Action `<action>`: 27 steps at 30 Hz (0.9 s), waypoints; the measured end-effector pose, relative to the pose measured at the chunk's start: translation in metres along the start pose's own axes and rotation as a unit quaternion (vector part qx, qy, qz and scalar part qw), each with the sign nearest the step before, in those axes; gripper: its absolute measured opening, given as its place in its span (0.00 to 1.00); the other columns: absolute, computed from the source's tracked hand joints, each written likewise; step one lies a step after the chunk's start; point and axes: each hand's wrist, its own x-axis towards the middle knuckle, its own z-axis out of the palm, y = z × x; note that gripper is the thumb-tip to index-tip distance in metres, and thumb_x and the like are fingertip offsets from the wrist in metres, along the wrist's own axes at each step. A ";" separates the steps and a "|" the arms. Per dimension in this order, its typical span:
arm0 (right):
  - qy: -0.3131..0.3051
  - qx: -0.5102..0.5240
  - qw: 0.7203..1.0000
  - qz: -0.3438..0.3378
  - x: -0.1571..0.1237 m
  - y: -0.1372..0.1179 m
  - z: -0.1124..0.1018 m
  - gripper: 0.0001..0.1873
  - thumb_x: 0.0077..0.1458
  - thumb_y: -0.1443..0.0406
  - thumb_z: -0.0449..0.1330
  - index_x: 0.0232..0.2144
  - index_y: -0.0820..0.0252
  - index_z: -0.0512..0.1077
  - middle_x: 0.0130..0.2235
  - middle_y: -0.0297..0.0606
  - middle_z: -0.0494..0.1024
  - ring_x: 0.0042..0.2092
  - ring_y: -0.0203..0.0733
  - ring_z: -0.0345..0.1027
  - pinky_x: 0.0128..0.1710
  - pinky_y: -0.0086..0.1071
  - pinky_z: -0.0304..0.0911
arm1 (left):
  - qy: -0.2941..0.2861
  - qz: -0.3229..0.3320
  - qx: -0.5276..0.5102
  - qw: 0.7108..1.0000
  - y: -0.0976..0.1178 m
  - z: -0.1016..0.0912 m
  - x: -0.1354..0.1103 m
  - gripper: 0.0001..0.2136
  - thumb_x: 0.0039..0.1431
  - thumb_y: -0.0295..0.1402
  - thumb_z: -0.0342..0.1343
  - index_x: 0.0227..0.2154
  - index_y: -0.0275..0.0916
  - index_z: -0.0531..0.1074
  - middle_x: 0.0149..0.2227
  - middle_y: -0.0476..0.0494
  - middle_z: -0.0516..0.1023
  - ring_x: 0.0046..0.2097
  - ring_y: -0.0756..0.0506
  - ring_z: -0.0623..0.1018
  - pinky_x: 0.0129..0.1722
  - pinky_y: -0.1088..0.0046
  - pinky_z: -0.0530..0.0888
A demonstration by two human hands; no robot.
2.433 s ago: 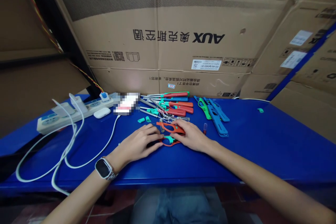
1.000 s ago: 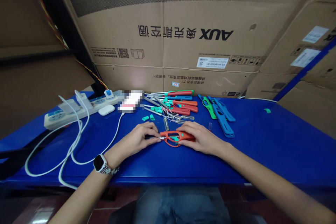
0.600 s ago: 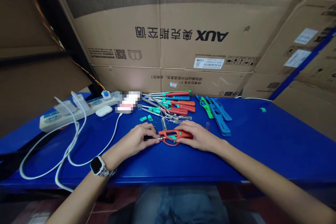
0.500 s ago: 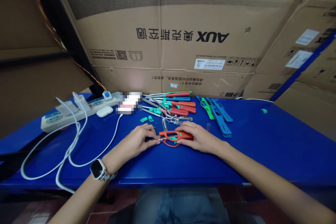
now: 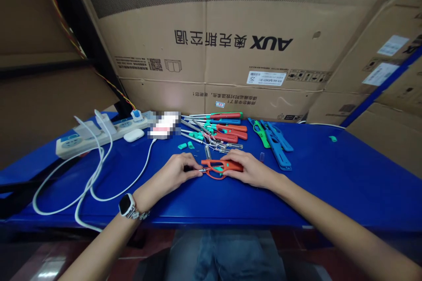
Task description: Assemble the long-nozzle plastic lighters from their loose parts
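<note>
Just above the blue table (image 5: 184, 204), the left hand (image 5: 180, 168) pinches a metal rod (image 5: 205, 169) while the right hand (image 5: 248, 167) curls around the orange lighter casing (image 5: 232, 166), seemingly parted, its assembly apparently incomplete.

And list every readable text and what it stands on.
"AUX 奥克斯空调": upside down, large brown cardboard panel.
"师傅您辛苦了!": same panel, upside down.
"请在搬运时对我温柔些,谢谢您!": same panel, upside down.
"2" and "5", order unclear: white rectangular paper label.
Too small or blurred: remaining fine print, small blue-edged sticker, white labels at right.
</note>
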 end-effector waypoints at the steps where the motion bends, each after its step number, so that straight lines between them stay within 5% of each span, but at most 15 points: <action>1: -0.001 0.001 1.000 0.002 0.000 0.000 0.000 0.17 0.61 0.58 0.61 0.50 0.58 0.72 0.46 0.43 0.76 0.47 0.46 0.70 0.49 0.40 0.66 | 0.001 0.004 0.008 1.000 0.000 0.000 -0.001 0.09 0.60 0.39 0.60 0.36 0.41 0.83 0.34 0.44 0.78 0.36 0.46 0.76 0.38 0.71 0.71; 15: 0.033 0.014 0.999 -0.015 -0.001 -0.003 -0.007 0.18 0.57 0.56 0.65 0.47 0.58 0.75 0.45 0.43 0.77 0.48 0.46 0.70 0.50 0.41 0.66 | 0.017 0.003 0.088 0.996 0.005 0.001 -0.005 0.09 0.63 0.40 0.58 0.37 0.42 0.78 0.39 0.45 0.77 0.43 0.44 0.75 0.44 0.68 0.69; 27: -0.049 -0.043 0.998 -0.021 0.005 -0.008 -0.012 0.20 0.56 0.54 0.65 0.49 0.55 0.76 0.45 0.41 0.75 0.46 0.44 0.70 0.49 0.39 0.65 | 0.010 0.002 0.088 0.996 0.002 0.001 -0.004 0.08 0.61 0.39 0.60 0.39 0.42 0.77 0.41 0.45 0.77 0.46 0.43 0.75 0.48 0.67 0.70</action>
